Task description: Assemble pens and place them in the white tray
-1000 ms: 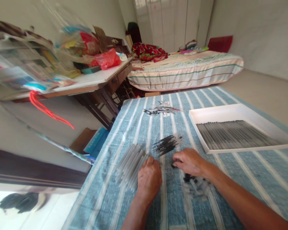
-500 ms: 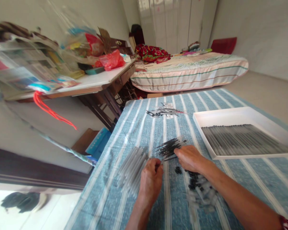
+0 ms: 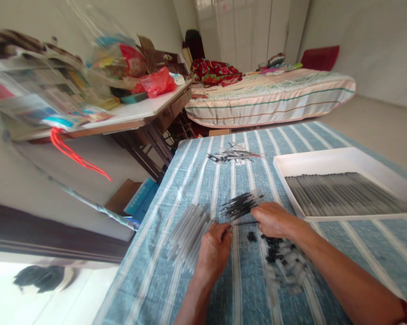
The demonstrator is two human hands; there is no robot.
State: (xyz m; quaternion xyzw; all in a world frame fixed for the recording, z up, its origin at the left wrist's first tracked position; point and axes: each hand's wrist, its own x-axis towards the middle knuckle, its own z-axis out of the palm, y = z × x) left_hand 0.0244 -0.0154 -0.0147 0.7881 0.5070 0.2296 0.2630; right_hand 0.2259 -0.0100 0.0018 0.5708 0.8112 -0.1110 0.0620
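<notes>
My left hand is closed around a pen barrel, mostly hidden in the fist; only a pale end shows at the fingertips. My right hand pinches a thin dark pen refill that spans the gap towards the left fingers. Just beyond lies a pile of dark refills. Beside my left hand is a heap of frosted, translucent pen barrels. Below my right wrist are clear and black pen caps, with a small cluster of black plugs to their left.
A white tray at the right holds a row of grey pens. Loose refills lie on a paper label at the far end of the striped tablecloth. A cluttered desk stands left, a bed behind.
My right hand has shifted slightly right, away from my left hand, and more of the dark refill shows between them. The camera view has tilted a little.
</notes>
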